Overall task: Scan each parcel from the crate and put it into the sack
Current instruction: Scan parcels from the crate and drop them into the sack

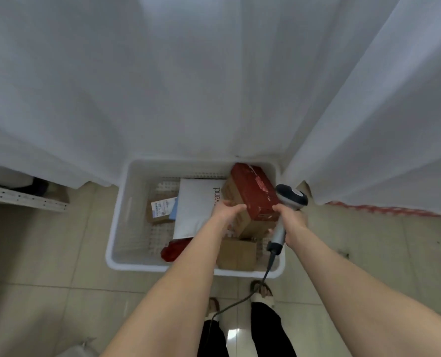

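Crate [116, 228] holds parcels [198, 210]; left hand [227, 210] grips red box [255, 191], right hand [293, 220] grips scanner [291, 198].

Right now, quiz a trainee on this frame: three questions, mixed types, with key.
1. True or false: the right hand holds the scanner.
2. Which parcel does the left hand hold? A) white mailer B) red-topped box C) red pouch
3. Fill in: the loose parcels lie in a white ____.
Key: 1 true; 2 B; 3 crate.
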Demonstrator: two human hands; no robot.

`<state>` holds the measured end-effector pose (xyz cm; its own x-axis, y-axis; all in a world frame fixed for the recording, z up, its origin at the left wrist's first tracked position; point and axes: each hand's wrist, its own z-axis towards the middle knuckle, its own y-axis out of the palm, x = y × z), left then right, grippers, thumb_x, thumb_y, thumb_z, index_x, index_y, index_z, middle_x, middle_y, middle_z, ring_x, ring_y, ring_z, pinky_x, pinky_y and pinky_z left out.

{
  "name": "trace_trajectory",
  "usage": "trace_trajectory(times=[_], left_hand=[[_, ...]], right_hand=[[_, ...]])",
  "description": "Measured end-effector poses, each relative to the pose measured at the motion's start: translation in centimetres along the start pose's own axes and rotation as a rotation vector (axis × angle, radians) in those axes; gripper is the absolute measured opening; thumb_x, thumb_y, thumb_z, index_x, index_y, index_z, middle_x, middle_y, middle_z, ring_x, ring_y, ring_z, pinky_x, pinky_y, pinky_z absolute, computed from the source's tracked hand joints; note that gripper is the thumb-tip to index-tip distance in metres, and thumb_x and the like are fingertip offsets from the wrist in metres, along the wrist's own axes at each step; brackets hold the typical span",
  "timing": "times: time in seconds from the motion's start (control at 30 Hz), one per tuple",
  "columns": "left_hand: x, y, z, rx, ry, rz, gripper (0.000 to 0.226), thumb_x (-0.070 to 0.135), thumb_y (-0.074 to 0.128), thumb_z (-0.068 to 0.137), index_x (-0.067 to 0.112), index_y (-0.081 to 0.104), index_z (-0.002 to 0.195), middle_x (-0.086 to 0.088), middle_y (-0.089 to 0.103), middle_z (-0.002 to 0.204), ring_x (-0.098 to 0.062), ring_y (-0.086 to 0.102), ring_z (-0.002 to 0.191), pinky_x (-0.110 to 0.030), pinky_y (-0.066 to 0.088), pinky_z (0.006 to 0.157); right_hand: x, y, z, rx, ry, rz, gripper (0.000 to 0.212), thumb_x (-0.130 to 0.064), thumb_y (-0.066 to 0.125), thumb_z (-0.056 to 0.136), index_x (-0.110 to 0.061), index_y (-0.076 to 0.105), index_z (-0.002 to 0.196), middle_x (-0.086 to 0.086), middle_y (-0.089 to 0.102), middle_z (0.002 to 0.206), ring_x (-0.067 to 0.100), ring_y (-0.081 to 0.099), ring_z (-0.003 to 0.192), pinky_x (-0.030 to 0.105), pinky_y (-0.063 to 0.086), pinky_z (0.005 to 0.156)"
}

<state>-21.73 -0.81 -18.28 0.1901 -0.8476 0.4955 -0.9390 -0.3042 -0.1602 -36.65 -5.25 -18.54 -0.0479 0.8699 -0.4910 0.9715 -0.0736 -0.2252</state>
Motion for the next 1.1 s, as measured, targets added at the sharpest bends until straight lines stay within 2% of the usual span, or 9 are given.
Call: trace_trajectory(times=[0.07, 0.33, 0.47, 0.53, 0.63, 0.8, 0.9, 1.0, 1.1], left_hand=[[-0.9, 2.3, 2.8, -0.009, 0.017, -0.003, 0.078, 0.028, 0.075, 0.081, 0.009, 0.033, 0.144, -0.011, 0.047, 0.141, -0.027, 0.048, 0.125, -0.038, 0.044, 0.099], [-4.1, 7.7, 11.8, 0.046, 0.106, 0.063, 0.079, 0.039, 0.072, 0.08, 0.021, 0.03, 0.145, -0.011, 0.045, 0.14, -0.03, 0.048, 0.126, -0.049, 0.04, 0.107], [-4.5, 5.8, 12.2, 0.143, 0.183, 0.112, 0.054, 0.021, 0.045, 0.095, 0.023, 0.032, 0.148, -0.008, 0.052, 0.136, -0.026, 0.055, 0.117, -0.041, 0.045, 0.103], [-4.6, 3.6, 12.2, 0.192, 0.139, 0.134, 0.051, 0.026, 0.044, 0.097, 0.021, 0.036, 0.146, -0.01, 0.049, 0.136, -0.027, 0.055, 0.115, -0.041, 0.045, 0.103], [-4.6, 0.0, 12.0, 0.154, 0.054, 0.092, 0.07, 0.05, 0.064, 0.085, 0.016, 0.041, 0.141, -0.01, 0.048, 0.135, -0.027, 0.056, 0.115, -0.042, 0.047, 0.101], [-3.3, -4.5, 9.8, 0.228, 0.08, 0.035, 0.121, 0.069, 0.074, 0.047, 0.017, 0.029, 0.148, -0.009, 0.04, 0.144, -0.029, 0.049, 0.125, -0.045, 0.043, 0.105], [-2.7, -6.6, 7.8, 0.173, 0.072, 0.134, 0.119, 0.077, 0.074, 0.038, 0.022, 0.042, 0.14, -0.01, 0.044, 0.139, -0.026, 0.055, 0.116, -0.04, 0.049, 0.098], [-2.9, -8.1, 6.0, 0.125, 0.028, 0.194, 0.105, 0.074, 0.074, 0.054, 0.017, 0.042, 0.137, -0.01, 0.046, 0.134, -0.017, 0.058, 0.1, -0.024, 0.052, 0.076], [-3.8, -8.9, 4.1, 0.115, -0.031, 0.121, 0.11, 0.075, 0.073, 0.054, 0.012, 0.038, 0.137, -0.011, 0.055, 0.126, -0.023, 0.058, 0.106, -0.037, 0.051, 0.091]], right_hand=[[0.1, -0.3, 3.6, 0.021, -0.025, -0.048, 0.023, -0.012, 0.072, 0.08, -0.008, 0.058, 0.098, 0.013, 0.065, 0.093, 0.029, 0.063, 0.084, 0.043, 0.055, 0.084], [1.8, 1.0, 12.6, -0.053, -0.008, -0.065, 0.013, -0.002, 0.067, 0.081, -0.012, 0.059, 0.08, 0.005, 0.064, 0.074, 0.018, 0.061, 0.064, 0.026, 0.046, 0.052], [3.1, 2.3, 12.2, -0.045, -0.034, -0.046, 0.013, -0.006, 0.069, 0.08, -0.013, 0.06, 0.085, 0.004, 0.065, 0.082, 0.017, 0.061, 0.073, 0.031, 0.05, 0.071], [3.5, 3.4, 11.1, -0.121, 0.005, -0.009, 0.015, -0.008, 0.069, 0.08, -0.01, 0.062, 0.093, 0.007, 0.067, 0.086, 0.021, 0.064, 0.077, 0.032, 0.052, 0.068], [3.9, 6.2, 9.1, -0.241, 0.018, -0.039, 0.021, -0.011, 0.069, 0.081, -0.013, 0.062, 0.1, 0.007, 0.069, 0.09, 0.021, 0.065, 0.08, 0.033, 0.054, 0.064], [4.3, 9.3, 5.7, -0.262, 0.008, -0.037, 0.021, -0.012, 0.069, 0.077, -0.011, 0.065, 0.098, 0.009, 0.07, 0.095, 0.026, 0.066, 0.089, 0.041, 0.056, 0.085], [3.6, 10.1, 2.9, -0.268, -0.046, -0.009, 0.013, -0.012, 0.069, 0.078, -0.013, 0.064, 0.09, 0.007, 0.069, 0.09, 0.023, 0.065, 0.084, 0.035, 0.055, 0.077], [2.5, 11.1, -0.2, -0.312, -0.103, -0.08, 0.032, -0.017, 0.069, 0.077, -0.008, 0.064, 0.106, 0.012, 0.068, 0.102, 0.028, 0.064, 0.095, 0.044, 0.053, 0.09], [2.2, 11.7, -2.8, -0.376, -0.131, -0.165, 0.029, -0.018, 0.068, 0.076, -0.01, 0.063, 0.104, 0.013, 0.068, 0.103, 0.03, 0.064, 0.097, 0.049, 0.052, 0.093]])
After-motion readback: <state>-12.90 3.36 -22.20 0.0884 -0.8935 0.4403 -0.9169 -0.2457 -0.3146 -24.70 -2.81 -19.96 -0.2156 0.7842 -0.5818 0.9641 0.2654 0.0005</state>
